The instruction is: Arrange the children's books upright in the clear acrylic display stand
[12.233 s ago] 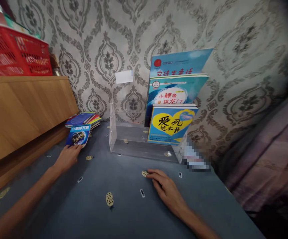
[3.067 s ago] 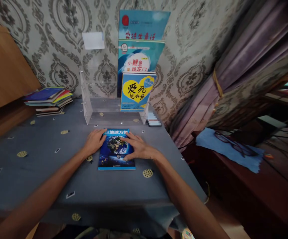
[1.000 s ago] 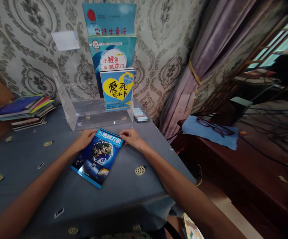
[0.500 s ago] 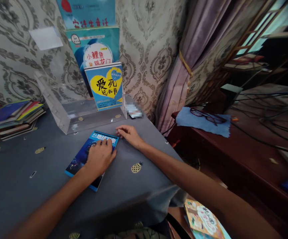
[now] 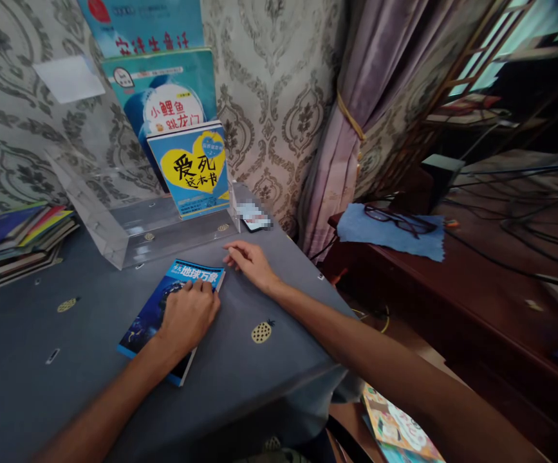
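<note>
A blue paperback book point(image 5: 146, 315) with white Chinese lettering along its top lies slantwise on the grey tablecloth. My left hand point(image 5: 190, 315) rests over its right part, fingers bent onto the cover and thumb by the right edge, closed on the book. Just past the book's top right corner is my right hand point(image 5: 250, 262), loosely curled, with thumb and fingers apart and nothing visible in it. Behind the book stands a clear plastic stand point(image 5: 114, 241). A blue book with a yellow heart point(image 5: 194, 170) leans upright at its right end, in front of a teal book point(image 5: 163, 77).
A stack of books point(image 5: 22, 235) lies at the left. A small blurred item point(image 5: 254, 217) is beside the stand. To the right, glasses point(image 5: 399, 222) rest on a blue cloth point(image 5: 356, 235) on a dark red desk with cables. More books point(image 5: 399, 427) sit below the table's edge.
The camera view has shifted slightly, so the stand and books appear farther left. My right hand is a little farther from the book's corner. My left hand stays on the book.
</note>
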Motion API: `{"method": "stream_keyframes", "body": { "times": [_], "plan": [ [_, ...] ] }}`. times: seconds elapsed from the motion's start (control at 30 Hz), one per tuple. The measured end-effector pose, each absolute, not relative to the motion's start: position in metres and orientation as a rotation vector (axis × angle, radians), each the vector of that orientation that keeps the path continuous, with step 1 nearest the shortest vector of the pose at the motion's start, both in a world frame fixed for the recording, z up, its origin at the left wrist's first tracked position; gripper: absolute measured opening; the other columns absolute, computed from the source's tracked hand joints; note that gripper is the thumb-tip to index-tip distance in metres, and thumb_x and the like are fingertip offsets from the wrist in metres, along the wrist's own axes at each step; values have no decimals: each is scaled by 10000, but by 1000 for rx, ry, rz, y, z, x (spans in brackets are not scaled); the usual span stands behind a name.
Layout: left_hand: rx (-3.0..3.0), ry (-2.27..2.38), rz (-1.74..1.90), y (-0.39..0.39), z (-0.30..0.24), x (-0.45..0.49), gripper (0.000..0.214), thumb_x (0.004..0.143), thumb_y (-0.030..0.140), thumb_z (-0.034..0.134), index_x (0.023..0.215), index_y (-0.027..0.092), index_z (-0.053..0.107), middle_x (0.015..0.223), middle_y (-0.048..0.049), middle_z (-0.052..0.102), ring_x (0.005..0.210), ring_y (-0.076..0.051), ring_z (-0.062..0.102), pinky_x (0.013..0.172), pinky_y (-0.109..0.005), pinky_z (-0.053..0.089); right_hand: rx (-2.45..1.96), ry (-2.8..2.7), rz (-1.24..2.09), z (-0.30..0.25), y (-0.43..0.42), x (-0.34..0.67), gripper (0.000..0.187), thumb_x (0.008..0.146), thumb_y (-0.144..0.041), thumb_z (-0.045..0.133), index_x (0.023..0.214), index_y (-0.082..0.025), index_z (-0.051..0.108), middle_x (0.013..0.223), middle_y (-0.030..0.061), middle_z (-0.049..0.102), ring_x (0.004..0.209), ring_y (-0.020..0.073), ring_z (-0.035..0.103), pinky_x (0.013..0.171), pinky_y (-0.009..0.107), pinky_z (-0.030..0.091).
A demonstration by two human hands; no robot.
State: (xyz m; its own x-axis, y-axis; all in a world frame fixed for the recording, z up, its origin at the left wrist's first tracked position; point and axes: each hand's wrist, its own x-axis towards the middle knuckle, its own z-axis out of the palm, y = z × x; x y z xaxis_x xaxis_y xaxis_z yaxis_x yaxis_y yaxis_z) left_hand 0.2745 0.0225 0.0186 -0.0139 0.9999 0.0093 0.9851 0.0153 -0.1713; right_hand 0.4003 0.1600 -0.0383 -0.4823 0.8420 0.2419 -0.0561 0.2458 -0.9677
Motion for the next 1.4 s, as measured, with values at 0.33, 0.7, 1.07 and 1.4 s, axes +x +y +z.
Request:
{"method": "stream_keyframes", "body": {
  "times": [0.33,0.7,1.07,1.4],
  "plan": [
    [-2131,-2117,117,23,17,272,377,992,280,369,947,128,711,927,-196,730,884,-304,720,663,-319,494,-716,-1731,1276,-34,155,402,289,960,-355,508,1089,-184,703,792,30,712,708,144,654,652,247,493],
    [-2104,-2125,111,22,15,273,378,991,295,368,939,129,703,920,-201,724,870,-306,716,639,-318,488,-716,-2116,868,-25,138,406,300,988,-275,483,1191,-210,694,897,45,747,794,180,664,762,284,472],
    [-2165,-2125,174,21,15,275,372,1002,300,390,1026,102,705,1001,-221,711,978,-358,693,698,-380,523,-836,-2366,619,-23,131,405,212,981,-255,543,1093,-201,715,932,96,741,837,218,669,767,288,430],
    [-2256,-2096,76,13,14,259,349,993,347,483,1202,138,669,1345,-194,633,1198,-357,621,897,-431,537,-816,-2560,444,-22,127,404,216,1016,-184,469,1144,-154,641,952,94,680,861,190,626,780,266,445]
  ]
}}
